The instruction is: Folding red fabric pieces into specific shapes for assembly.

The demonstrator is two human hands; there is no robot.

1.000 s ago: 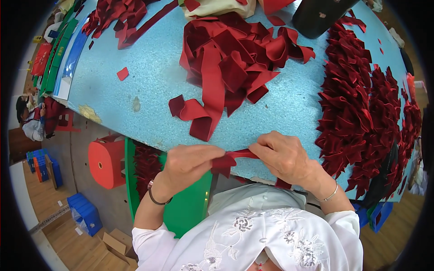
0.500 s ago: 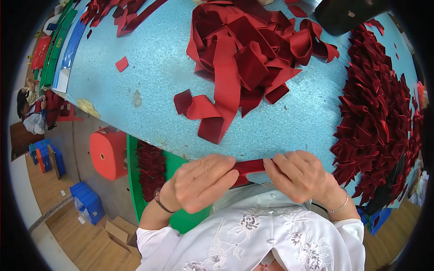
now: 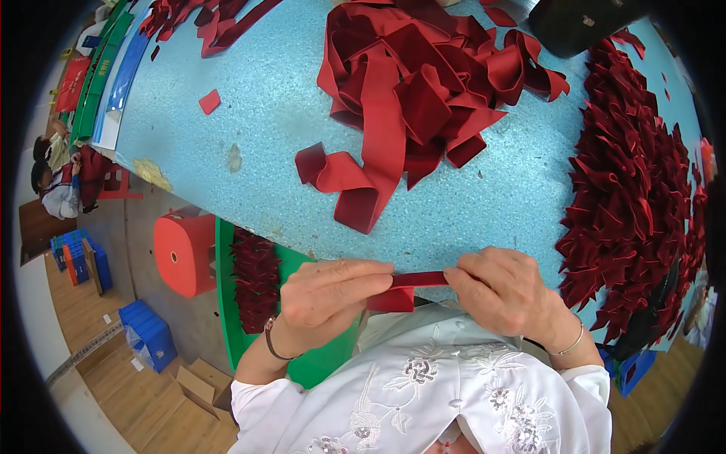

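Observation:
A short dark red velvet ribbon [image 3: 418, 280] is stretched between my two hands at the near edge of the blue table. My left hand [image 3: 333, 293] pinches its left end, and a brighter red flap of it hangs below the fingers. The other end is gripped by my right hand [image 3: 501, 290], thumb and fingers closed. Beyond my hands lies a tangled heap of red ribbon [image 3: 408, 98], with one loose tail reaching toward me. On the right, a long pile of folded dark red ribbon pieces [image 3: 624, 189] covers the table.
A black container [image 3: 582, 26] stands at the far right of the table [image 3: 265, 181]. A small red scrap [image 3: 209, 101] lies at left. Below the table edge are a green bin [image 3: 291, 265] holding red pieces, a red stool [image 3: 184, 255] and blue crates [image 3: 147, 333]. Another person sits far left.
My left hand has shifted slightly left and its fingers lie straighter. More of the ribbon shows, with its red flap now hanging below. The right hand has barely moved.

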